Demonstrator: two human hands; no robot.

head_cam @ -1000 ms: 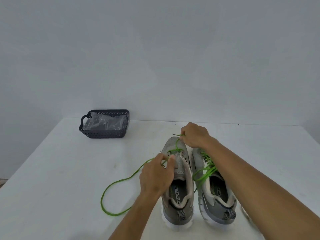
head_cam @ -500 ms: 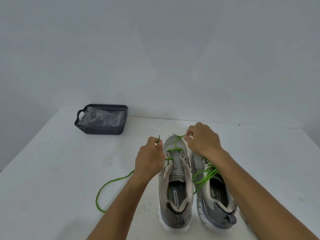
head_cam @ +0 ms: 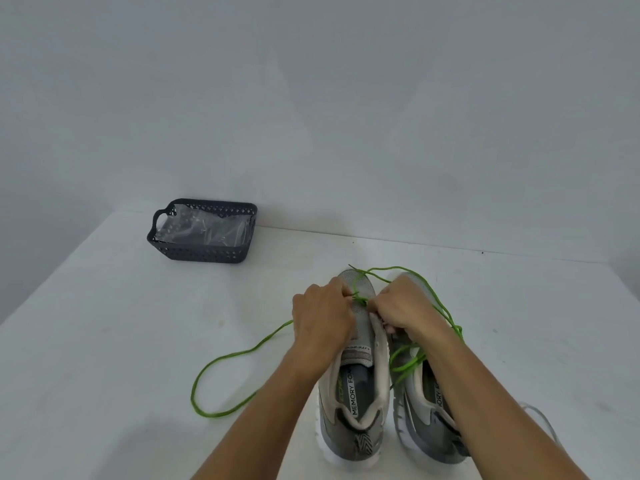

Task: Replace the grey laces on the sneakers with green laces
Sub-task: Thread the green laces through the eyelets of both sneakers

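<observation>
A: Head camera, item one: dark grey perforated basket [head_cam: 204, 252] with a handle cut-out, at the far left of the white table [head_cam: 104, 341], against the wall. Contents?

B: Crumpled clear plastic bag [head_cam: 204, 228] lying inside it. Whether anything is in the bag, I cannot tell from here.

A: Item two: pair of grey sneakers, white soles, standing side by side near the table's front edge, toes pointing away.

B: Left sneaker [head_cam: 356, 393]: insole printed "MEMORY FOAM", striped heel tab. A green lace [head_cam: 225, 358] crosses its lowest eyelets near the toe; one long end trails left over the table in a wide loop, the other arcs past the toe and over to the right.

A: Right sneaker [head_cam: 426, 427]?

B: Green lace [head_cam: 405, 362] threaded, loose ends draped over its opening. A pale grey lace [head_cam: 540, 420] lies on the table just right of it.

A: Hands?

B: Both over the left sneaker's forefoot. Left hand [head_cam: 320, 323]: fingers curled, pinching the green lace at the eyelets. Right hand [head_cam: 403, 311]: fingers curled, pinching the same lace opposite, close to the left hand.
</observation>
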